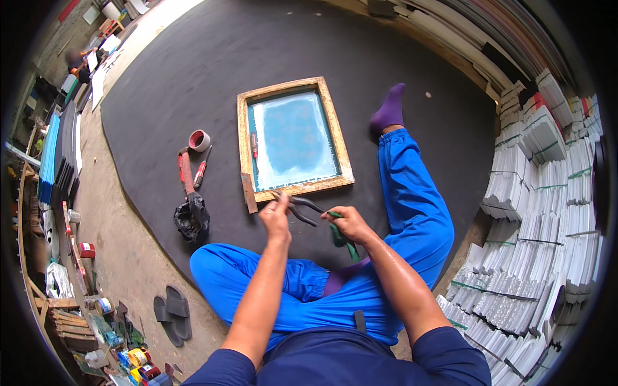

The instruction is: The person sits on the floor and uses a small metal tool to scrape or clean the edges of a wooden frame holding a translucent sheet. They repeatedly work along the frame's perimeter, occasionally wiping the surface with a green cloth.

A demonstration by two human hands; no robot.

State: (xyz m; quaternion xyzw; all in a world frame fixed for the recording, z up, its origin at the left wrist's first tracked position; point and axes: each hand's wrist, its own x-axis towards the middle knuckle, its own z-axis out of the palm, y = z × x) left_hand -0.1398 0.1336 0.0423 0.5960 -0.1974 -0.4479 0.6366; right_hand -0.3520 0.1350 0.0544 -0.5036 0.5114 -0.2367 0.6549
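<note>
I sit on a black mat with my legs around a wooden-framed screen (296,138) with a blue-white mesh. My left hand (275,220) is closed around one end of a pair of dark-handled pliers (302,204), just off the frame's near edge. The handles stand spread toward my right hand (351,225). That hand is closed on a crumpled green cloth (341,239), close to the tip of one handle; whether it also grips the handle I cannot tell. A thin red-handled tool (253,145) lies inside the frame, along its left side.
A flat brown strip (248,193) lies by the frame's near left corner. Left of it are a tape roll (199,140), a red screwdriver (202,169) and a black plastic bag (192,217). Sandals (172,314) rest on the floor. Bundled white stacks (515,180) line the right.
</note>
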